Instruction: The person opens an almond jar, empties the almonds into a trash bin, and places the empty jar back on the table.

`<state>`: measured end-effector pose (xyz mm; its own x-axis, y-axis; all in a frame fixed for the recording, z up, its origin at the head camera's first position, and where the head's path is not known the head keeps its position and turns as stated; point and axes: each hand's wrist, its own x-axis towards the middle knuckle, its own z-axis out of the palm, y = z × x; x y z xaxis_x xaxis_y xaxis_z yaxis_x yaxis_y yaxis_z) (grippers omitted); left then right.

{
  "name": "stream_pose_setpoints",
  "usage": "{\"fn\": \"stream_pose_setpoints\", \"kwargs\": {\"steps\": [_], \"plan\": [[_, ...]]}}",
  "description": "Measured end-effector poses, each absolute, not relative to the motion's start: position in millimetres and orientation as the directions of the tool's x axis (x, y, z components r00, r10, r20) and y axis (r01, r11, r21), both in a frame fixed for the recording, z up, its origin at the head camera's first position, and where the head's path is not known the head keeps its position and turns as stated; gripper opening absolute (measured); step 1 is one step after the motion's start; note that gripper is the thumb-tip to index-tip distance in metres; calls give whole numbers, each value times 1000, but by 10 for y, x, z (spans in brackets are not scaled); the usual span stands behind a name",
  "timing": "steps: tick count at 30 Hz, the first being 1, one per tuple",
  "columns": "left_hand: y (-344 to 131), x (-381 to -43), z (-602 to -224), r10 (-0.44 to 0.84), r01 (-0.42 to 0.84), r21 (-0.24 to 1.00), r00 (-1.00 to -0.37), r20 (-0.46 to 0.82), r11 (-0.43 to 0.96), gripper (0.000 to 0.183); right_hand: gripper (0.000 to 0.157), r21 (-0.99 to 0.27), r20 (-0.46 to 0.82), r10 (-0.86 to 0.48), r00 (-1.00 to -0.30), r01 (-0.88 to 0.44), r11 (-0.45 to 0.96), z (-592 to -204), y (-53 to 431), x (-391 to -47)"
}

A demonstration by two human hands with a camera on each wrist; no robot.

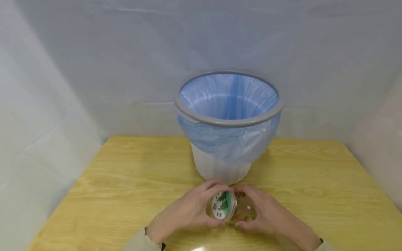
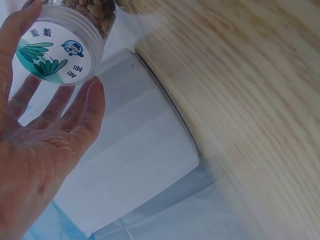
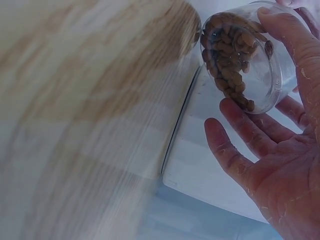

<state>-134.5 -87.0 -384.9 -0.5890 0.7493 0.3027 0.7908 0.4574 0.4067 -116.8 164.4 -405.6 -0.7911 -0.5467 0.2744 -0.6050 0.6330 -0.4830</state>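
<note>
One jar (image 1: pixel 236 207) is gripped by fingers (image 2: pixel 92 107) of the left hand (image 1: pixel 198 205) and right hand (image 1: pixel 266 211); one bin (image 1: pixel 220 169) is carried by one desk (image 1: pixel 132 174).

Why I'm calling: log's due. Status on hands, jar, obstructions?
Left hand grips lid end, right hand other end. Jar sideways, lid on. Bin just beyond, nothing blocking hands.

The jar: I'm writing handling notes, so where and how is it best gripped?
Probably around the jar by its rounded body, from the person's right, closing on opposite walls: it is tipped on its side, the lid facing left and the curved body extending right.
</note>
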Motion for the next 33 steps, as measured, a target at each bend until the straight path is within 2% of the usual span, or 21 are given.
{"fn": "stream_pose_setpoints", "kwargs": {"steps": [9,33], "plan": [[-849,-1337,-3847,756,810,388,-567,326,440,78,73,-482,255,-542,-800,-592,646,-4061,1664,-1157],[-860,-1329,-3840,747,798,391,-584,318,458,79,74,-485,252,-546,-799,-593,643,-4063,1651,-1168]]}}
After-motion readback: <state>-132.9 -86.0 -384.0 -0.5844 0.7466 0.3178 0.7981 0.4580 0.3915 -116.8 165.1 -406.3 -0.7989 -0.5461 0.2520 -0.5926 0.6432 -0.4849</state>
